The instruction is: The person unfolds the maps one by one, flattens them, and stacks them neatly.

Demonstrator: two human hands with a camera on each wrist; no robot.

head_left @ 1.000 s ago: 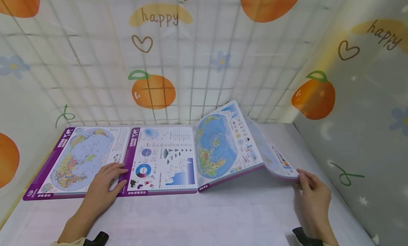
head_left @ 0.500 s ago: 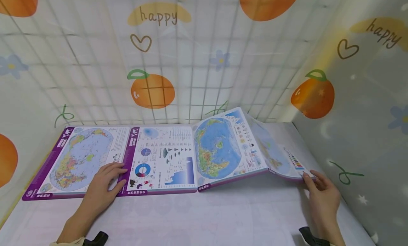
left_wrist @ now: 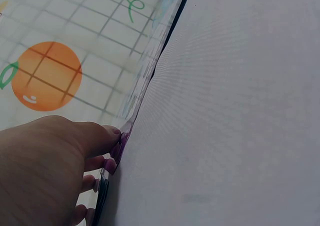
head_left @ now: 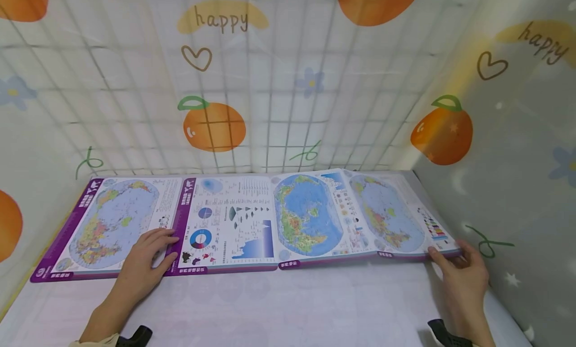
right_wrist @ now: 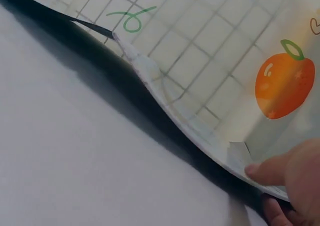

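Pinching the near right corner of a folding world map (head_left: 310,212), the right hand (head_left: 465,277) sets its thumb on top and fingers underneath. The left hand (head_left: 146,257) rests with relaxed, slightly spread fingers near the border between the first two panels, its thumb against the purple strip of the second. The four panels stretch across the far part of a white-covered table (head_left: 270,312), just before a grid-patterned backdrop (head_left: 270,62) printed with oranges. The two left panels lie flat; toward the right, the near edge rises off the table over dark shadow.
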